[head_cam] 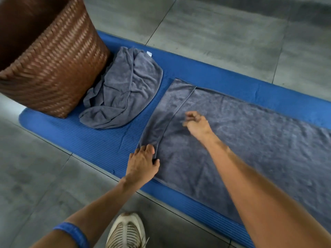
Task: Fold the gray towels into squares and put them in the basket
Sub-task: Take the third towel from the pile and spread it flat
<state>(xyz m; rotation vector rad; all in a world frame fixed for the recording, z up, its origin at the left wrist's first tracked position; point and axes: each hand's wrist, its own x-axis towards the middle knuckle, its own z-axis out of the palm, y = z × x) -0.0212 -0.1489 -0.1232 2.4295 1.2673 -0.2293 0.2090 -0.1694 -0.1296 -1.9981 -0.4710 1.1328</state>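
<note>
My left hand (pixel 143 162) pinches the hem of the flat gray towel (pixel 241 140) at frame centre; my right hand (pixel 196 123) hovers, fingers curled, blurred. I should align edges before creasing. The basket (pixel 53 68) waits upper left.

gray towels (pixel 250 140), blue mat (pixel 107 140), brown woven basket (pixel 53 68)

Crumpled towel (pixel 123 90) lies against the basket (pixel 53 68), blocking that side.
</note>
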